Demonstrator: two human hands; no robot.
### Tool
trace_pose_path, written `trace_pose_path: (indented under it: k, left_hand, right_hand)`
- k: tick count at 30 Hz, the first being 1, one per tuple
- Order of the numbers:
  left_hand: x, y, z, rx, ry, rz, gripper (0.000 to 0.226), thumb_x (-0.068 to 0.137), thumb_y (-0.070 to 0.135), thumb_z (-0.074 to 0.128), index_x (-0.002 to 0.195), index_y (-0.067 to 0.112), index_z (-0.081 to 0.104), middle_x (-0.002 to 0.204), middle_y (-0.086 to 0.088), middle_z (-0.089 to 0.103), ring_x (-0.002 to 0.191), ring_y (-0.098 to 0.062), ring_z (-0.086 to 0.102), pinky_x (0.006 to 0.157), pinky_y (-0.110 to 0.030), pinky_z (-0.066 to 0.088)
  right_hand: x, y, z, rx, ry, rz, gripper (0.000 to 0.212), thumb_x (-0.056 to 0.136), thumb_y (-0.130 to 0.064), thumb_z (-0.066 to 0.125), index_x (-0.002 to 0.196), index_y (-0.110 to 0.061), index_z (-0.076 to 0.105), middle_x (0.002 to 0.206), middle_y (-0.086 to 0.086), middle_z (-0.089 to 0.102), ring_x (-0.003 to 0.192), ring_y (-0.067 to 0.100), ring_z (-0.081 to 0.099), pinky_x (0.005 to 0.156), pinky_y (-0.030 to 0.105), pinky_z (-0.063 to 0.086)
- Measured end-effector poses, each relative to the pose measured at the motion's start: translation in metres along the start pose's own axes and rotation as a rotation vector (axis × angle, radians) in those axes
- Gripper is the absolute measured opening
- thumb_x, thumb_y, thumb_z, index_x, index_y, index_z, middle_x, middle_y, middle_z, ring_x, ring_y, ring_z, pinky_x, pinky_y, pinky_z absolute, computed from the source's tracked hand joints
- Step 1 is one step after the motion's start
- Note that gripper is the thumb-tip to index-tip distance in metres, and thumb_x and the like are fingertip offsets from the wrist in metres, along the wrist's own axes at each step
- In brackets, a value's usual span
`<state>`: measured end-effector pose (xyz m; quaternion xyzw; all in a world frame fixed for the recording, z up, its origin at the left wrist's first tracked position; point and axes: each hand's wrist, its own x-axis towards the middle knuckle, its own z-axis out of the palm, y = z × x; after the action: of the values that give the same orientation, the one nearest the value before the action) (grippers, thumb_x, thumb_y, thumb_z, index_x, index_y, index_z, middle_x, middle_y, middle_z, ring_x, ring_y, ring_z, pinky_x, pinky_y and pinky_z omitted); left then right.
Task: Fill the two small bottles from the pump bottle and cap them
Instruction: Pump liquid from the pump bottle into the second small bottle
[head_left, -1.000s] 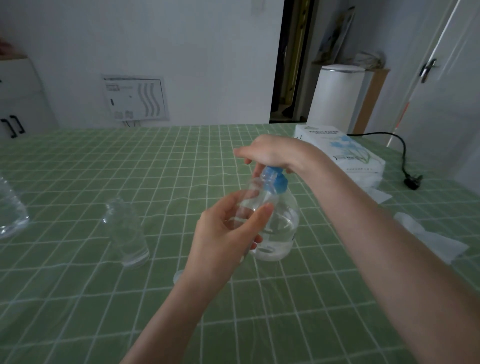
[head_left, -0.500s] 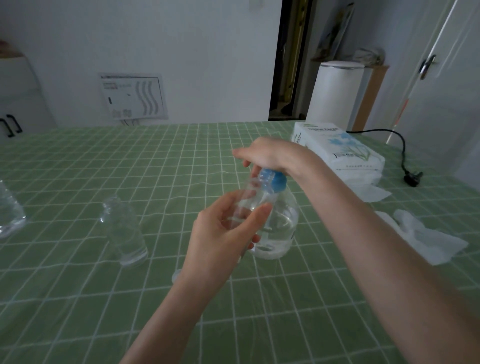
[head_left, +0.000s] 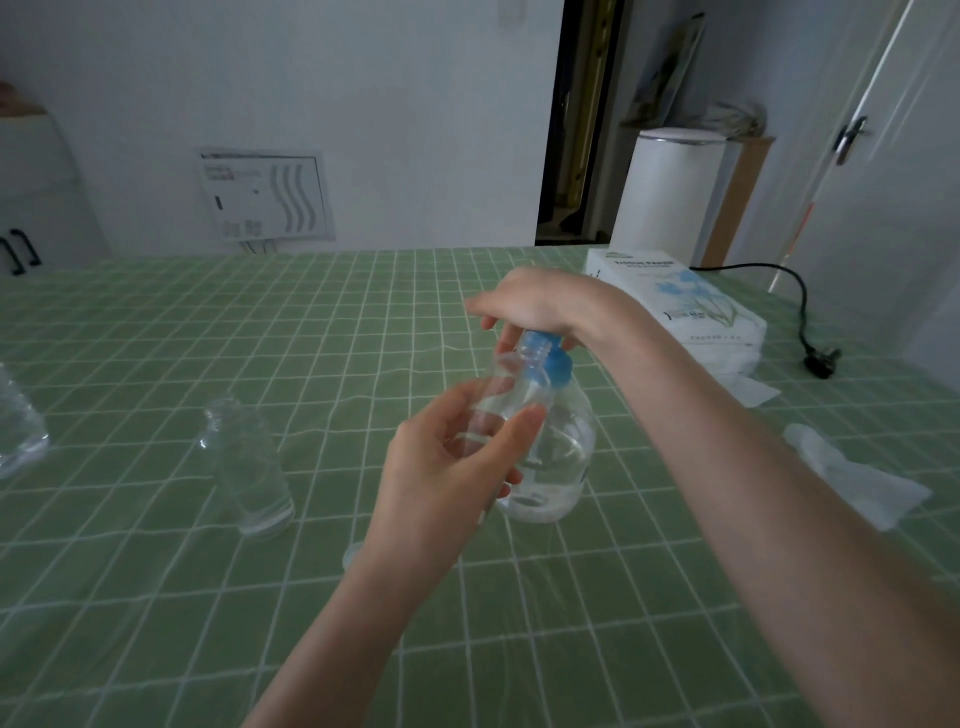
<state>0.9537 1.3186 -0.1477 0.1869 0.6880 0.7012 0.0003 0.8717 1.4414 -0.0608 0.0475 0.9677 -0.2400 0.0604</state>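
Note:
A clear round pump bottle (head_left: 563, 457) with a blue pump head stands mid-table on the green checked cloth, partly filled with clear liquid. My right hand (head_left: 535, 306) lies over the blue pump head, fingers bent down around it. My left hand (head_left: 447, 478) holds a small clear bottle (head_left: 506, 384) with its open neck up against the pump. A second small clear bottle (head_left: 249, 467) stands uncapped to the left. A small clear cap (head_left: 353, 556) peeks out beside my left wrist.
A tissue pack (head_left: 685, 312) lies at the back right, with a crumpled tissue (head_left: 852, 478) nearer and a black power cord (head_left: 810, 332) beyond. Part of another clear bottle (head_left: 15, 426) shows at the left edge. A white bin (head_left: 670, 187) stands behind the table.
Both hands and the bottles stay almost where they were; the small bottle's neck remains at the pump. The view shifted slightly.

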Motion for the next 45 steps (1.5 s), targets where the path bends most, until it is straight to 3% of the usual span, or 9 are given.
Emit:
trace_pose_path:
  k: [5, 9, 15, 19, 21, 25, 31, 40, 45]
  left_hand:
    - [-0.0019, -0.0021, -0.0003, 0.010, -0.011, -0.021, 0.031, 0.060, 0.050, 0.066, 0.088, 0.037, 0.067, 0.071, 0.004, 0.071, 0.055, -0.011, 0.065, 0.059, -0.039, 0.056]
    - [-0.0010, -0.0033, -0.0008, 0.015, -0.007, -0.020, 0.031, 0.060, 0.050, 0.066, 0.089, 0.038, 0.066, 0.071, 0.003, 0.071, 0.056, -0.011, 0.065, 0.060, -0.040, 0.057]
    - [0.0021, -0.0014, -0.0005, 0.004, 0.004, 0.013, 0.028, 0.061, 0.046, 0.067, 0.088, 0.038, 0.066, 0.069, 0.002, 0.071, 0.054, -0.012, 0.065, 0.054, -0.024, 0.055]
    - [0.0018, -0.0010, -0.0003, -0.006, -0.001, 0.011, 0.029, 0.061, 0.047, 0.067, 0.089, 0.036, 0.066, 0.072, 0.001, 0.072, 0.054, -0.012, 0.065, 0.054, -0.024, 0.055]
    - [0.0010, -0.0010, 0.0001, -0.010, -0.004, 0.006, 0.030, 0.061, 0.048, 0.066, 0.088, 0.037, 0.065, 0.073, 0.001, 0.072, 0.055, -0.012, 0.066, 0.055, -0.025, 0.055]
    - [-0.0007, -0.0017, -0.0001, -0.009, -0.002, 0.000, 0.031, 0.060, 0.049, 0.067, 0.089, 0.038, 0.066, 0.073, 0.000, 0.071, 0.055, -0.011, 0.065, 0.054, -0.026, 0.054]
    - [-0.0017, -0.0032, 0.0001, 0.018, 0.004, -0.010, 0.026, 0.061, 0.049, 0.066, 0.086, 0.039, 0.065, 0.072, 0.001, 0.072, 0.055, -0.012, 0.066, 0.056, -0.032, 0.056]
    - [-0.0006, 0.0014, -0.0001, 0.001, -0.015, 0.000, 0.029, 0.063, 0.047, 0.066, 0.090, 0.037, 0.066, 0.075, -0.004, 0.071, 0.055, -0.012, 0.064, 0.052, -0.023, 0.053]
    - [-0.0011, 0.0006, 0.0004, -0.005, -0.014, -0.002, 0.027, 0.062, 0.047, 0.067, 0.088, 0.038, 0.066, 0.074, -0.003, 0.071, 0.056, -0.013, 0.065, 0.056, -0.029, 0.056]
  right_hand:
    - [0.0016, 0.0047, 0.0068, 0.018, -0.015, 0.005, 0.041, 0.099, -0.036, 0.042, 0.120, -0.007, 0.062, 0.121, 0.012, 0.064, 0.113, 0.028, 0.056, 0.078, 0.034, 0.037]
    - [0.0026, 0.0061, 0.0077, 0.039, -0.008, -0.005, 0.044, 0.099, -0.037, 0.042, 0.125, -0.007, 0.059, 0.121, 0.012, 0.064, 0.113, 0.028, 0.057, 0.081, 0.034, 0.036]
    - [0.0021, 0.0031, 0.0008, 0.061, 0.068, -0.065, 0.045, 0.096, -0.035, 0.045, 0.121, -0.001, 0.061, 0.108, 0.017, 0.071, 0.109, 0.029, 0.063, 0.092, 0.038, 0.044]
    - [0.0034, 0.0022, 0.0006, 0.035, 0.027, -0.030, 0.041, 0.095, -0.034, 0.047, 0.119, -0.005, 0.062, 0.112, 0.013, 0.070, 0.104, 0.026, 0.063, 0.065, 0.029, 0.039]
    - [0.0020, 0.0017, 0.0005, 0.026, 0.018, -0.013, 0.039, 0.094, -0.032, 0.047, 0.118, -0.006, 0.064, 0.115, 0.012, 0.069, 0.101, 0.025, 0.063, 0.059, 0.026, 0.035]
    - [0.0011, 0.0024, 0.0023, 0.032, 0.010, -0.002, 0.038, 0.094, -0.030, 0.047, 0.119, -0.007, 0.064, 0.118, 0.012, 0.068, 0.107, 0.026, 0.062, 0.062, 0.027, 0.038]
    - [0.0013, 0.0053, 0.0079, 0.041, 0.003, 0.001, 0.037, 0.095, -0.029, 0.047, 0.118, -0.005, 0.064, 0.116, 0.014, 0.067, 0.111, 0.029, 0.060, 0.088, 0.037, 0.044]
    - [0.0017, 0.0018, -0.0016, 0.030, 0.014, -0.058, 0.041, 0.095, -0.033, 0.048, 0.119, -0.004, 0.063, 0.112, 0.014, 0.069, 0.088, 0.023, 0.060, 0.066, 0.028, 0.040]
    - [0.0019, 0.0043, 0.0003, 0.050, 0.008, -0.053, 0.036, 0.096, -0.037, 0.046, 0.110, -0.010, 0.066, 0.110, 0.010, 0.068, 0.099, 0.025, 0.063, 0.061, 0.025, 0.040]
